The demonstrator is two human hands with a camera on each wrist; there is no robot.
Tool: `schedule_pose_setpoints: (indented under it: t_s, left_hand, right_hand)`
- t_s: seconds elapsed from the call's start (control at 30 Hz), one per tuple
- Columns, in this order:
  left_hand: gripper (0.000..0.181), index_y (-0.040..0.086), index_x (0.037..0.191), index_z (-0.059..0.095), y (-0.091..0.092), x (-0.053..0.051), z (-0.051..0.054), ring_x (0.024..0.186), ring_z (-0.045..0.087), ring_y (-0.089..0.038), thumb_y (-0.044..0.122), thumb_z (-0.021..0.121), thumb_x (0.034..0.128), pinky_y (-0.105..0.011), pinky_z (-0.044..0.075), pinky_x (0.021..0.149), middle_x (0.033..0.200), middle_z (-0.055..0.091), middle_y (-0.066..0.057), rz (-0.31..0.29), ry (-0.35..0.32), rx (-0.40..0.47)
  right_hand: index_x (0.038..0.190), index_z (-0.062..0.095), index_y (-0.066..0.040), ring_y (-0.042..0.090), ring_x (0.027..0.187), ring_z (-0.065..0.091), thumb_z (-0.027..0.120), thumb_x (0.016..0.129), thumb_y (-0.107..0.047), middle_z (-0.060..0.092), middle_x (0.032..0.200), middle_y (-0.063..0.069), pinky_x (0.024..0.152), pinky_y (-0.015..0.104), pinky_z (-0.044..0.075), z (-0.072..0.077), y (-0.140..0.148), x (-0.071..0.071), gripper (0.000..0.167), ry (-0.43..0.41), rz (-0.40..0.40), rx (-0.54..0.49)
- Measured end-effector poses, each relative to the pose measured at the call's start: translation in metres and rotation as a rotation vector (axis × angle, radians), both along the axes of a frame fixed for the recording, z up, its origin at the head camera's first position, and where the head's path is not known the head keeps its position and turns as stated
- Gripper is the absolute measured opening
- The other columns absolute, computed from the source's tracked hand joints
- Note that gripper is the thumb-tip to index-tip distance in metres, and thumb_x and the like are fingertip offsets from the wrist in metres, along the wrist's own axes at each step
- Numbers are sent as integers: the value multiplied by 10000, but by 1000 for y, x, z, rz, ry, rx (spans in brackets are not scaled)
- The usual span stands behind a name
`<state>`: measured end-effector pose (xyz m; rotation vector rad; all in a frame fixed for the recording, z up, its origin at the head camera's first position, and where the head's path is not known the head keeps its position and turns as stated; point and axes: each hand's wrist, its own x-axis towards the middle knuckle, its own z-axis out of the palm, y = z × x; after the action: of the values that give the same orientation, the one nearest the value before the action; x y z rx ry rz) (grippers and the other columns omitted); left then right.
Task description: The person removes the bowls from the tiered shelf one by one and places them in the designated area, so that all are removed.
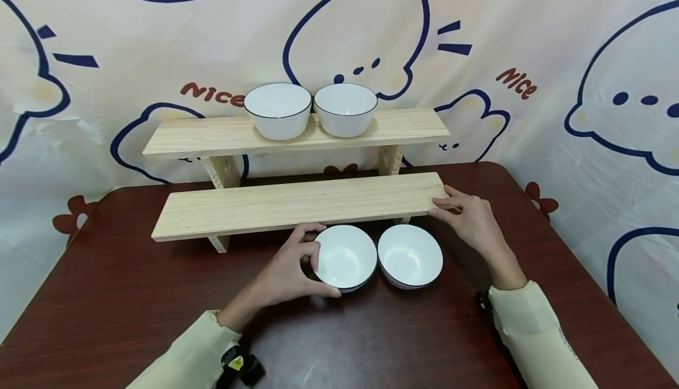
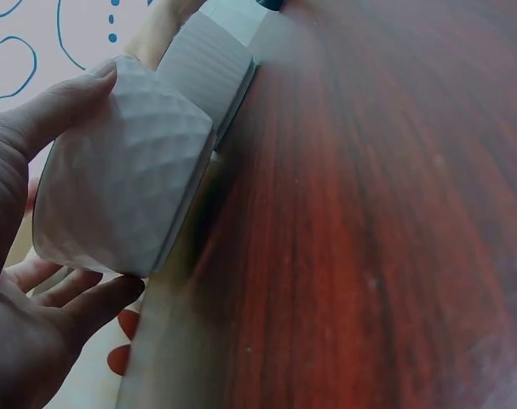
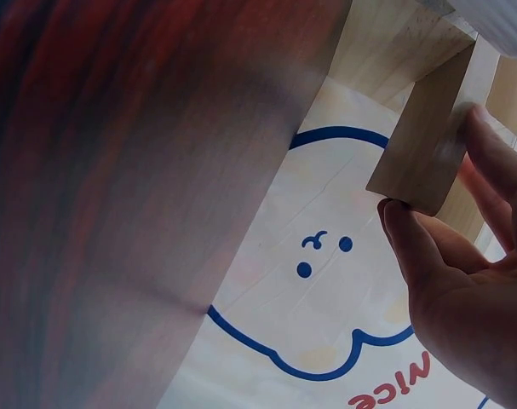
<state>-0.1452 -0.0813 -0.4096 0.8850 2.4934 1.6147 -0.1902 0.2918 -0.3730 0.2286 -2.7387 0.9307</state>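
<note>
My left hand [image 1: 294,268] grips the left side of a white bowl [image 1: 347,256] with a dark rim, thumb at the front and fingers behind. In the left wrist view the bowl's patterned side [image 2: 126,170] shows between thumb and fingers. A second white bowl [image 1: 410,255] stands just right of it. My right hand [image 1: 472,221] pinches the right end of the lower wooden board [image 1: 302,203]; the right wrist view shows fingers and thumb on both faces of the board end [image 3: 424,128].
Two more white bowls [image 1: 278,109] [image 1: 346,108] stand side by side on the upper wooden board [image 1: 207,135]. Wooden supports [image 1: 223,171] hold the boards on the dark red table [image 1: 106,294]. A printed cloth [image 1: 159,35] hangs behind.
</note>
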Motion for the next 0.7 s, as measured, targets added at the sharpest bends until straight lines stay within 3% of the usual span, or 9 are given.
schedule_pose_setpoints:
  t_s: [0.7]
  left_hand:
    - [571,191,654,469,0,1,-3,1230,514,-245,283,1022,547,-350,507,882,1401,402,-60,-5,26,-54]
  right_hand:
    - [1155,730,35,491,1260,519,791,900,-147,501,1427,296,843,556,552,0,-1,0,319,15,2,-4]
